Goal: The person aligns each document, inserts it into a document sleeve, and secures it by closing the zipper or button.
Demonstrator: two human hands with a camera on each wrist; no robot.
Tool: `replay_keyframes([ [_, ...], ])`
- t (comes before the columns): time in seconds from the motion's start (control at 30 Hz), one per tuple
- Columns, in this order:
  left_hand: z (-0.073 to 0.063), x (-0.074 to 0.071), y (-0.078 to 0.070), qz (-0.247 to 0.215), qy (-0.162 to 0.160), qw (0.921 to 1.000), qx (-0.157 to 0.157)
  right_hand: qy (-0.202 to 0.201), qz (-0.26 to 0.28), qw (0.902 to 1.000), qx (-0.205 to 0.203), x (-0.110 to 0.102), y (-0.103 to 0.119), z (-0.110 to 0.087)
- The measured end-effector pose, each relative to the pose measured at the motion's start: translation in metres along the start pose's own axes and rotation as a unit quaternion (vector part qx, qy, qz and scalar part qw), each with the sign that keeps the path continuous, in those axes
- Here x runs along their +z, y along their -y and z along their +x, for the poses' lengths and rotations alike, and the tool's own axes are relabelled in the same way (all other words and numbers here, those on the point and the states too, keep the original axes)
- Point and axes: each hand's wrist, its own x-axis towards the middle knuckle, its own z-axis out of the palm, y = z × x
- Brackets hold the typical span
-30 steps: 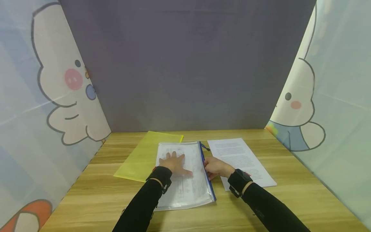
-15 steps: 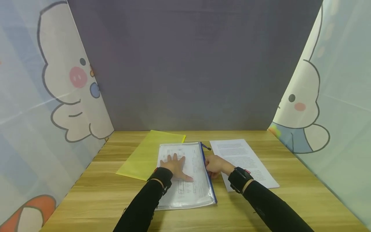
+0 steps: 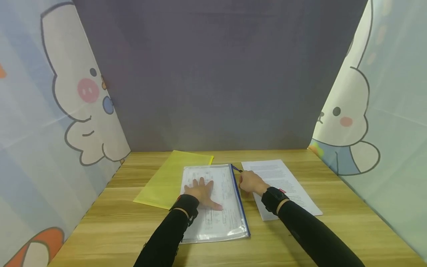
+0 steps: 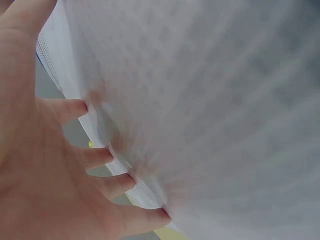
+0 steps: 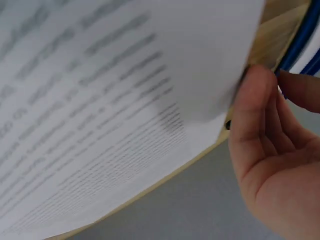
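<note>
A clear zip document pouch [image 3: 227, 226] with printed sheets inside lies in the middle of the table, its blue zipper [image 3: 241, 210] along the right side. My left hand [image 3: 202, 194] rests on its upper half, fingers spread. In the left wrist view those straight fingers [image 4: 117, 185] press against the clear plastic. Beside the zipper's upper part is my right hand [image 3: 251, 181], fingers curled. The right wrist view shows thumb and forefinger [image 5: 257, 85] pinching at the blue zipper edge; what lies between the tips is hidden. A dark-ended cord [image 3: 237, 168] sticks out at the pouch's top right corner.
A yellow translucent folder [image 3: 156, 185] lies at the left, partly under the pouch. Printed paper sheets [image 3: 293, 196] lie at the right, beneath the right wrist. A grey panel [image 3: 217, 92] stands behind the wooden table [image 3: 110, 230], with patterned curtains on both sides.
My right hand has moved away from me along the zipper, from about its middle to near its top corner. My left hand stays spread on the pouch.
</note>
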Motion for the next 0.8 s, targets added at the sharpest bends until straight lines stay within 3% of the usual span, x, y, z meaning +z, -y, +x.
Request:
replay_keyframes([
  [0.6, -0.007, -0.010, -0.005, -0.002, 0.000, 1.0000, 0.007, -0.086, -0.065, 0.9942, -0.006, -0.004, -0.006, 0.041],
  [0.8, -0.007, -0.008, -0.007, -0.004, -0.006, 1.0000, 0.001, -0.083, -0.091, 0.9923, -0.009, 0.002, -0.009, 0.052],
])
